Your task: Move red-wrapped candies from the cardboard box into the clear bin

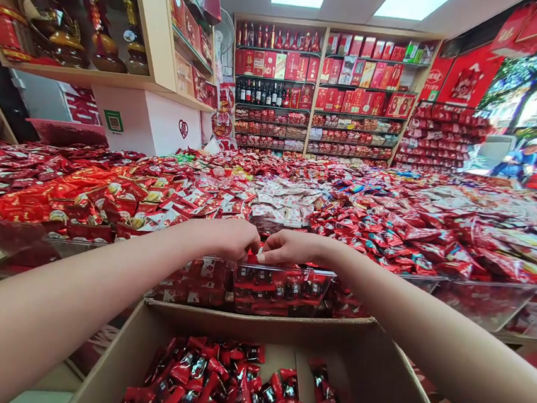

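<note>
Both my arms reach forward over a cardboard box [151, 336] holding several red-and-black wrapped candies [236, 385]. My left hand [231, 237] and my right hand [289, 246] meet, knuckles up and fingers curled, above a clear plastic bin [283, 288] filled with the same dark red candies. Their fingertips pinch together over the bin's top; what they hold is hidden between them. Behind the hands lies a heap of white-wrapped candies [282, 203].
A wide display of red wrapped sweets [413, 228] in clear bins spreads left and right. Shelves [320, 86] with red boxes and bottles line the back wall. A shelf unit with jars [75, 37] stands left. A person in blue [519, 161] is outside the window.
</note>
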`<state>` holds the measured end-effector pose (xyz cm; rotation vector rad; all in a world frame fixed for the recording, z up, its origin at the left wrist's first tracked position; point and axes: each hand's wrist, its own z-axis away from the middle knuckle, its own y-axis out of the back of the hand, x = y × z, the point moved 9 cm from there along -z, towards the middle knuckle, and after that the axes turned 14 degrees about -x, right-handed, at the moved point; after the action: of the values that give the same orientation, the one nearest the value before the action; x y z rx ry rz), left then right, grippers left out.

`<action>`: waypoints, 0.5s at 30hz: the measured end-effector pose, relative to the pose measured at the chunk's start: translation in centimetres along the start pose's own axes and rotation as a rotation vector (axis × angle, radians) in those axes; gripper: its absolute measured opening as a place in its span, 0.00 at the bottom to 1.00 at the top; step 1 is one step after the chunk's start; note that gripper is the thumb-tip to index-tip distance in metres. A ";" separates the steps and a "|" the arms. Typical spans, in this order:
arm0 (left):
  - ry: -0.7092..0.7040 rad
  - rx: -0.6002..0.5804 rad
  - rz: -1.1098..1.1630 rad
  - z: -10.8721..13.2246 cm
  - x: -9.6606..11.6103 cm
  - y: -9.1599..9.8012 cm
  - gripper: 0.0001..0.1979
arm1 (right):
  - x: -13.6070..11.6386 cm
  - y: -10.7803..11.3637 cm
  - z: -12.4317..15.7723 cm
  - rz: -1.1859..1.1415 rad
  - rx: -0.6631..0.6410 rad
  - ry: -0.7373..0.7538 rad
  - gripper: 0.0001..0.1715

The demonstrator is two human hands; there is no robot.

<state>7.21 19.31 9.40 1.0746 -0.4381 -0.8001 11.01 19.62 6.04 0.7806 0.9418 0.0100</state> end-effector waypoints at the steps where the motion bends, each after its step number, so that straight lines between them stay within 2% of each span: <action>1: -0.013 0.008 0.003 0.0 0.0 0.1 0.13 | 0.0 0.0 0.0 0.019 0.008 -0.001 0.17; 5: -0.030 0.119 -0.017 1.2 0.2 1.3 0.11 | -0.8 0.8 0.7 0.171 0.110 0.010 0.19; 8: -0.020 0.312 -0.041 4.3 1.1 2.7 0.09 | -2.8 1.8 3.6 0.296 0.395 0.066 0.15; 10: -0.060 0.493 0.028 7.3 2.5 2.9 0.09 | -4.2 1.0 6.6 0.378 0.596 0.121 0.12; 11: -0.118 0.571 0.103 8.7 3.4 2.3 0.09 | -4.4 -0.2 7.7 0.400 0.632 0.140 0.11; 12: -0.157 0.583 0.202 9.3 4.2 1.0 0.11 | -4.3 -2.0 8.1 0.401 0.608 0.154 0.11; 14: -0.172 0.501 0.415 8.6 5.2 -3.8 0.11 | -2.1 -7.1 6.9 0.319 0.389 0.133 0.10; 15: -0.174 0.380 0.488 7.2 6.0 -7.3 0.14 | -0.4 -10.1 5.7 0.271 0.244 0.119 0.09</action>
<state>3.58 8.64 5.59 1.1826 -0.9871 -0.3804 11.68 8.68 2.19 1.1403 0.9544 0.1824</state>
